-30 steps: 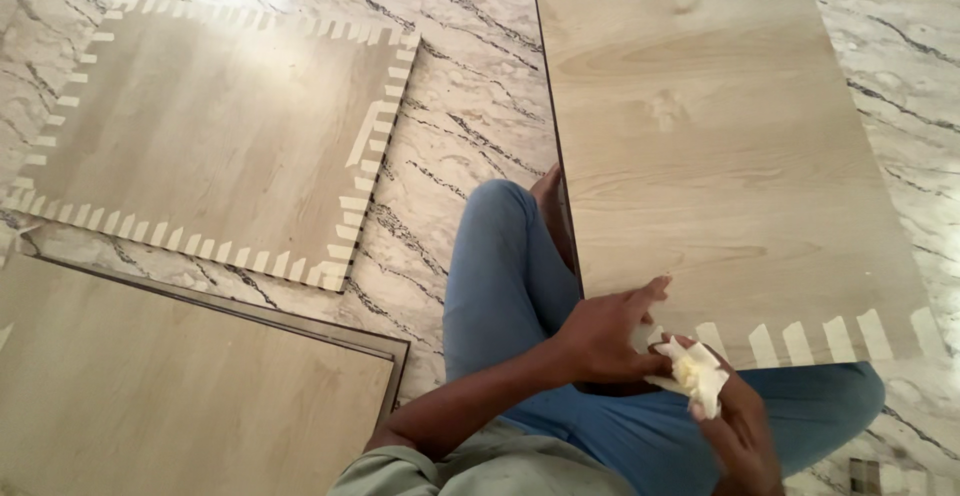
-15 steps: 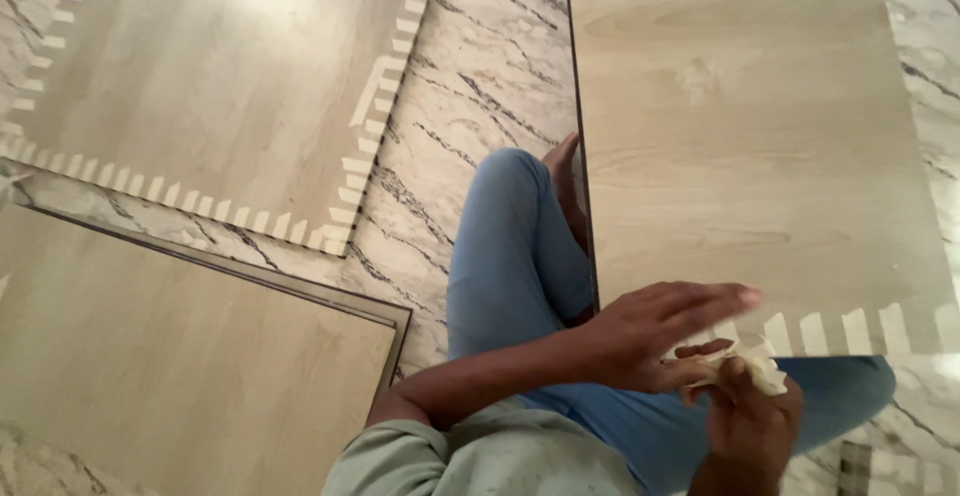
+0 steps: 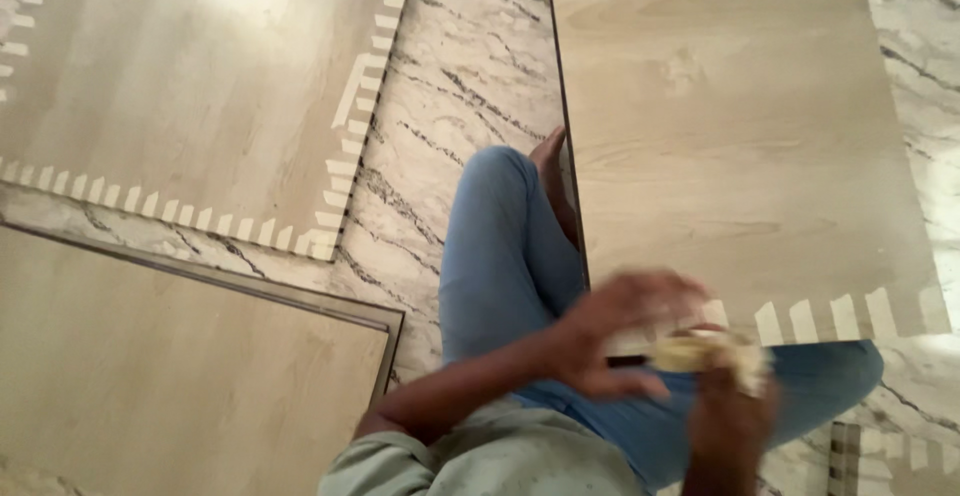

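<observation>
Wood-grain laminate covers the large board (image 3: 740, 146) that lies across our lap, its near edge fringed with short strips of pale masking tape (image 3: 840, 318); our left hand (image 3: 615, 346) reaches over that near edge with the fingers spread and curved, and it is blurred, so we cannot tell whether it grips anything; our right hand (image 3: 728, 421) comes up from below and is closed around a yellowish roll of tape (image 3: 705, 353), which sits just at the board's near edge, between the two hands and touching both as far as the blur lets us judge; our legs in blue jeans (image 3: 500, 266) are folded under the board, and a bare foot (image 3: 555, 181) shows against its left edge; we sit on a white marble floor with dark veins (image 3: 450, 106); to the left, well apart from the hands, a second laminate board (image 3: 190, 96) lies flat on the floor, with taped strips along its lower and right edges; nearer us on the left lies a third board with a dark edge band (image 3: 170, 376); a green sleeve (image 3: 470, 461) covers our left upper arm.
</observation>
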